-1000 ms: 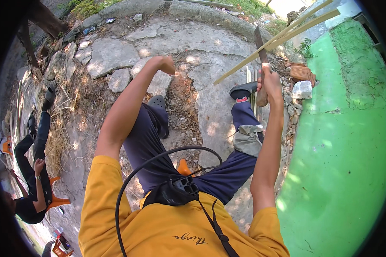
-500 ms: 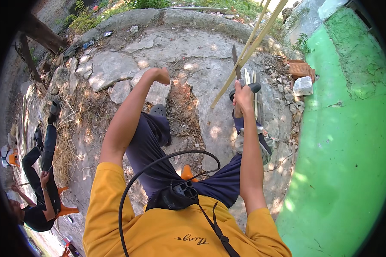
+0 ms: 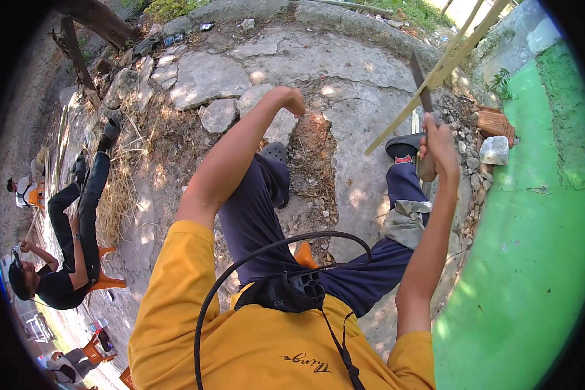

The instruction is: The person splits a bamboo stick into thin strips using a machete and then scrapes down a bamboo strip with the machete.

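My right hand point(image 3: 442, 144) is wrapped round the handle of a machete, its dark blade point(image 3: 420, 81) pointing away from me. The blade crosses a long pale strip of bamboo or wood point(image 3: 396, 122), which slants up to the far right; whether they touch I cannot tell. Just left of that hand is my right shoe point(image 3: 403, 146), dark with a red patch. A grey cloth point(image 3: 406, 222) lies over my right lower leg. My left hand point(image 3: 295, 102) hangs bent at the wrist above the broken paving, apart from the strip, and its fingers are hidden.
A green wall point(image 3: 513, 260) runs along my right, with a pale stone block point(image 3: 494, 150) and reddish bricks point(image 3: 496, 125) at its foot. Cracked concrete point(image 3: 364, 175) lies ahead. A seated person point(image 3: 62, 279) is at the left, beside dry straw point(image 3: 120, 201).
The view has swung, so the scene sits further right. My right hand and the machete have moved right, past the shoe. My left hand has also shifted slightly right.
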A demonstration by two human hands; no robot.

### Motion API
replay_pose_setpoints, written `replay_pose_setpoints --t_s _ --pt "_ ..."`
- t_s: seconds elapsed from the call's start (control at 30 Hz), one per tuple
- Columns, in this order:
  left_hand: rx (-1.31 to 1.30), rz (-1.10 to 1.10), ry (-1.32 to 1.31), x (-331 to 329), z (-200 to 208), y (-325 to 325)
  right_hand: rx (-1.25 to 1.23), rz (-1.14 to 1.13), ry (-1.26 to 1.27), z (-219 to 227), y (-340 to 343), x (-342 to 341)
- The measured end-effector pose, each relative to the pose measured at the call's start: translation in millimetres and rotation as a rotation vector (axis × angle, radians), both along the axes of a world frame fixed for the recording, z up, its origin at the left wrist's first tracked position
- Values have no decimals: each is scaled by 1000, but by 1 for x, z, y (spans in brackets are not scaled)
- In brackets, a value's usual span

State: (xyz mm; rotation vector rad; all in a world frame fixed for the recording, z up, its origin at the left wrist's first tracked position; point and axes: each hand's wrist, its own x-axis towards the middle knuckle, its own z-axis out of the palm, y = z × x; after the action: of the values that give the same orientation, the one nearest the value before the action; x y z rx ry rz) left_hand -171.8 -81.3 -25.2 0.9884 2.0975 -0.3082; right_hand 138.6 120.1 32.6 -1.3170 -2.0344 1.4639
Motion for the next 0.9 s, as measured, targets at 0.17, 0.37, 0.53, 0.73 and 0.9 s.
replay_pose_setpoints --t_s 0.17,0.37,0.53,0.73,0.9 --pt "111 -44 41 -1 7 -7 240 -131 -186 -147 -36 -25" --pt "73 -20 -86 -18 -17 -6 180 -73 -185 -139 -32 -16" --pt "54 64 -83 -14 -17 0 147 -141 -34 -129 -46 3" --pt "70 115 -85 -10 -12 -1 51 -241 243 -87 -56 9" --pt "67 108 -89 -17 -24 -2 148 -212 118 -135 -65 21"
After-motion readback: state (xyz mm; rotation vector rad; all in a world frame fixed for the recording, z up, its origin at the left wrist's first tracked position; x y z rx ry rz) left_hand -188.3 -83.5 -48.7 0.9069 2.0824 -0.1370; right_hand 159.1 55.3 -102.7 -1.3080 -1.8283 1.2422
